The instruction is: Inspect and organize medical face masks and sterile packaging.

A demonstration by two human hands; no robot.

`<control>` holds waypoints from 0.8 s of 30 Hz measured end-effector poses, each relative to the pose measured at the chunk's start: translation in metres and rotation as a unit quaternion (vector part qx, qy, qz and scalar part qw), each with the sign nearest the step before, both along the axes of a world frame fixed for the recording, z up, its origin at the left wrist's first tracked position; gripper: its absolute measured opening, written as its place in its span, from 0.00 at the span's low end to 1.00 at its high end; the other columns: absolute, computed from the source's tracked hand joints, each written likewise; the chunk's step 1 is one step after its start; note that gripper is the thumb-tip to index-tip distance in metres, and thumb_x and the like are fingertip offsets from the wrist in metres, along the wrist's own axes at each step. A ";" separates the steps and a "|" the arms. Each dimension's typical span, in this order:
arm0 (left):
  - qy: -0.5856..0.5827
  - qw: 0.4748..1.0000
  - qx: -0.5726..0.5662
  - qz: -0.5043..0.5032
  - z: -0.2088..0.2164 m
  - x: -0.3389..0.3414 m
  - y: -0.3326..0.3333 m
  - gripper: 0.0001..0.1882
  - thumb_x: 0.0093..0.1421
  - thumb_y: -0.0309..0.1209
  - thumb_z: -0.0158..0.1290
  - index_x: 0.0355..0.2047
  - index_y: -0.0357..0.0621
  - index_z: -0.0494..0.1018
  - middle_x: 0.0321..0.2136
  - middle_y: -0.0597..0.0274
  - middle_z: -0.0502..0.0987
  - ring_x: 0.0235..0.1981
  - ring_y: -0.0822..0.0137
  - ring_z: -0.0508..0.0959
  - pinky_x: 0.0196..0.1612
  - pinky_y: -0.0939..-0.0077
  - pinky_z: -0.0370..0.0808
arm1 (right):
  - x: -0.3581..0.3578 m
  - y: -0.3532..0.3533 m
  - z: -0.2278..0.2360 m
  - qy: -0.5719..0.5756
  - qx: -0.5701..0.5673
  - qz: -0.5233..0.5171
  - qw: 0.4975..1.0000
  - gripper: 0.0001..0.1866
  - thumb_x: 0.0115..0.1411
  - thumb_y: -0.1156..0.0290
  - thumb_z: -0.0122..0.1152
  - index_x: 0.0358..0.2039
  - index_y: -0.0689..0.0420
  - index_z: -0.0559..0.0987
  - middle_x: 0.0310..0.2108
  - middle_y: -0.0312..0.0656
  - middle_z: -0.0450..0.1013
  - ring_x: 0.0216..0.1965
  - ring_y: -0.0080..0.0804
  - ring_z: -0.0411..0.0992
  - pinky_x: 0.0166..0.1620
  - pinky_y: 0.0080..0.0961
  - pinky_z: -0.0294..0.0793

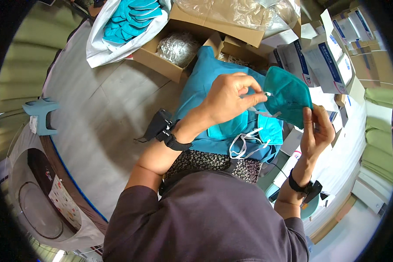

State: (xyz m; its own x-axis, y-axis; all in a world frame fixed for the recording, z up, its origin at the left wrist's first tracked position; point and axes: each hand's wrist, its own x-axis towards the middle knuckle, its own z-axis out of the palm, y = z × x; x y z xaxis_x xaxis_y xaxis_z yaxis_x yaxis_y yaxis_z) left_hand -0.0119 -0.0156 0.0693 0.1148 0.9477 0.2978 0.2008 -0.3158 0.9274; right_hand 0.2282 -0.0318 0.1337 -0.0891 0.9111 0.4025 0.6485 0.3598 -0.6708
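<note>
My right hand grips the teal mask by its edge, above the right side of the blue cloth; my left hand pinches a white bit (strap end, I'd judge). This one seems part-done. White straps lie on the cloth; many masks wait beyond it, leftward.
</note>
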 end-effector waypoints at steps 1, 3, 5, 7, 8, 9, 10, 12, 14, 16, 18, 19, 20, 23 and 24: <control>0.015 1.000 0.022 -0.003 -0.004 0.002 0.000 0.08 0.52 0.30 0.68 0.30 0.42 0.81 0.19 0.68 0.73 0.18 0.78 0.64 0.20 0.78 0.60 | -0.002 0.000 0.002 0.012 0.005 -0.017 1.000 0.06 0.61 0.75 0.65 0.32 0.65 0.80 0.23 0.32 0.70 0.25 0.15 0.64 0.30 0.12 0.60; 0.025 0.996 0.080 0.042 -0.006 0.006 -0.001 0.09 0.50 0.30 0.70 0.27 0.42 0.80 0.20 0.64 0.76 0.18 0.74 0.69 0.21 0.75 0.64 | -0.004 -0.001 0.005 0.036 0.014 -0.056 0.998 0.06 0.61 0.75 0.65 0.32 0.65 0.80 0.23 0.32 0.70 0.25 0.15 0.64 0.30 0.11 0.60; 0.066 0.984 0.141 0.089 -0.006 0.008 -0.003 0.10 0.48 0.31 0.70 0.26 0.43 0.80 0.20 0.64 0.76 0.18 0.73 0.70 0.21 0.75 0.66 | 0.000 0.002 -0.001 0.073 0.016 -0.070 0.995 0.06 0.62 0.74 0.65 0.33 0.65 0.81 0.23 0.30 0.71 0.25 0.14 0.64 0.30 0.10 0.60; 0.041 0.988 0.134 0.072 -0.005 0.015 -0.005 0.11 0.47 0.31 0.71 0.25 0.43 0.79 0.19 0.65 0.73 0.18 0.74 0.69 0.22 0.76 0.65 | 0.000 0.003 -0.004 0.109 0.004 -0.073 0.991 0.06 0.62 0.74 0.65 0.34 0.65 0.81 0.23 0.30 0.71 0.25 0.14 0.64 0.30 0.10 0.60; 0.028 0.989 0.130 0.064 -0.004 0.017 -0.005 0.12 0.46 0.31 0.72 0.25 0.42 0.79 0.18 0.66 0.72 0.17 0.75 0.68 0.22 0.77 0.64 | 0.000 0.004 -0.006 0.101 0.012 -0.064 0.993 0.06 0.62 0.74 0.65 0.35 0.65 0.82 0.24 0.29 0.72 0.26 0.13 0.65 0.31 0.10 0.60; 0.005 0.995 0.096 0.038 -0.001 0.018 -0.005 0.13 0.46 0.32 0.72 0.26 0.43 0.79 0.17 0.68 0.70 0.18 0.76 0.66 0.21 0.78 0.62 | 0.000 0.003 -0.005 0.104 0.009 -0.064 0.992 0.06 0.62 0.74 0.65 0.35 0.65 0.82 0.24 0.29 0.72 0.26 0.13 0.65 0.31 0.10 0.60; -0.020 0.998 0.061 0.012 0.002 0.018 -0.003 0.14 0.45 0.33 0.73 0.26 0.43 0.78 0.17 0.70 0.67 0.18 0.78 0.64 0.21 0.79 0.61 | -0.001 0.003 -0.004 0.108 0.007 -0.064 0.992 0.06 0.62 0.74 0.65 0.35 0.65 0.82 0.24 0.30 0.72 0.26 0.13 0.65 0.31 0.09 0.60; -0.053 0.998 -0.008 -0.030 0.002 0.017 0.000 0.16 0.45 0.34 0.74 0.28 0.43 0.78 0.17 0.74 0.62 0.19 0.81 0.60 0.22 0.81 0.57 | -0.002 0.003 0.000 0.122 -0.005 -0.068 0.990 0.07 0.62 0.74 0.65 0.35 0.65 0.82 0.24 0.30 0.73 0.26 0.13 0.65 0.31 0.09 0.61; -0.071 0.993 -0.077 -0.062 0.001 0.014 0.003 0.19 0.45 0.36 0.74 0.31 0.43 0.77 0.17 0.77 0.57 0.20 0.83 0.56 0.22 0.83 0.54 | -0.003 0.005 0.003 0.144 -0.023 -0.076 0.986 0.07 0.63 0.74 0.65 0.35 0.66 0.82 0.24 0.29 0.73 0.26 0.13 0.66 0.31 0.10 0.61; -0.133 0.983 -0.090 -0.093 -0.007 0.023 0.003 0.20 0.45 0.37 0.75 0.32 0.43 0.77 0.18 0.79 0.55 0.21 0.84 0.55 0.22 0.83 0.53 | -0.001 0.008 0.004 0.161 -0.014 -0.076 0.984 0.07 0.63 0.73 0.64 0.35 0.65 0.82 0.24 0.29 0.73 0.26 0.12 0.65 0.30 0.09 0.60; -0.147 0.979 -0.091 -0.106 -0.009 0.029 0.002 0.20 0.46 0.37 0.74 0.32 0.42 0.77 0.18 0.80 0.55 0.21 0.84 0.54 0.22 0.82 0.52 | 0.001 0.011 0.002 0.172 -0.015 -0.077 0.982 0.07 0.63 0.73 0.64 0.35 0.65 0.82 0.24 0.28 0.72 0.25 0.11 0.65 0.30 0.09 0.59; -0.132 0.982 -0.086 -0.105 -0.009 0.031 0.000 0.18 0.47 0.36 0.73 0.31 0.42 0.77 0.17 0.80 0.55 0.20 0.84 0.54 0.22 0.82 0.52 | 0.003 0.012 0.000 0.175 -0.020 -0.078 0.981 0.07 0.63 0.73 0.64 0.35 0.65 0.82 0.24 0.28 0.72 0.25 0.11 0.64 0.29 0.10 0.58; -0.116 0.985 -0.081 -0.103 -0.009 0.031 -0.002 0.17 0.48 0.35 0.73 0.30 0.41 0.77 0.17 0.80 0.55 0.20 0.84 0.54 0.22 0.82 0.52 | 0.003 0.012 -0.002 0.178 -0.024 -0.080 0.980 0.07 0.63 0.73 0.64 0.35 0.65 0.82 0.24 0.28 0.72 0.25 0.11 0.64 0.29 0.10 0.58; -0.081 0.979 -0.151 -0.107 -0.004 0.031 -0.006 0.12 0.52 0.32 0.69 0.27 0.41 0.76 0.16 0.79 0.56 0.19 0.84 0.54 0.22 0.83 0.52 | 0.005 0.014 -0.004 0.180 -0.020 -0.071 0.981 0.07 0.63 0.73 0.64 0.35 0.64 0.82 0.23 0.27 0.72 0.24 0.10 0.63 0.28 0.10 0.56; -0.073 0.983 -0.141 -0.096 -0.005 0.031 -0.006 0.11 0.52 0.31 0.67 0.26 0.41 0.76 0.16 0.79 0.56 0.19 0.84 0.54 0.22 0.83 0.52 | 0.005 0.015 -0.004 0.181 -0.026 -0.071 0.981 0.07 0.63 0.72 0.64 0.34 0.64 0.82 0.23 0.27 0.72 0.24 0.10 0.63 0.28 0.10 0.56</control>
